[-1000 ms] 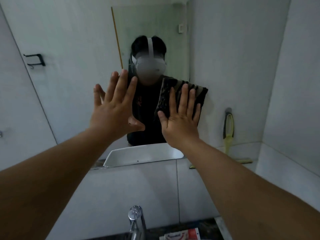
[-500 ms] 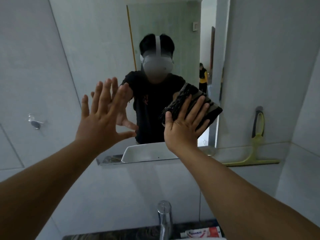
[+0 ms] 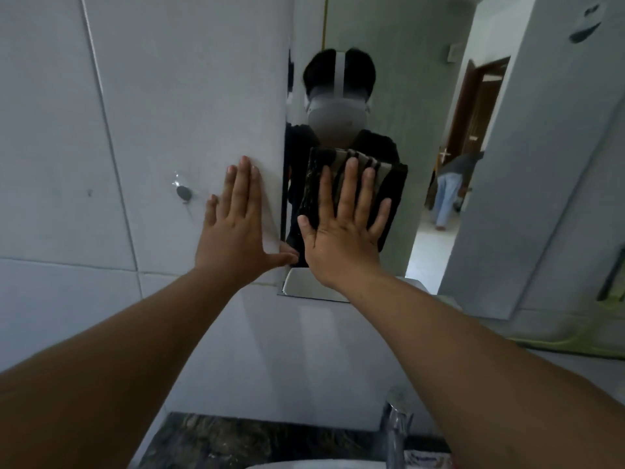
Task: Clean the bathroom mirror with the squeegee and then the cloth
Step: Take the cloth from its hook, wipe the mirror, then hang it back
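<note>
The bathroom mirror [image 3: 406, 79] hangs on the tiled wall, and its left edge runs down the middle of the view. My right hand [image 3: 341, 238] lies flat with spread fingers and presses a dark striped cloth [image 3: 389, 184] against the glass near the mirror's lower left corner. My left hand [image 3: 236, 225] rests flat on the white tiles just left of the mirror, holding nothing, with its thumb reaching the mirror's edge. The yellow-green squeegee [image 3: 575, 346] lies on the ledge at the far right, its handle partly cut off by the frame.
A chrome tap [image 3: 395, 431] stands below over the white basin rim [image 3: 321, 465], with a toothpaste tube [image 3: 426, 458] beside it on the dark counter [image 3: 253, 441]. A small wall hook [image 3: 184, 192] sits left of my left hand. Another person [image 3: 449, 191] shows in the reflected doorway.
My right hand slid the cloth leftward across the glass to the mirror's left side. My left hand moved off the mirror onto the tiles. The view swung left.
</note>
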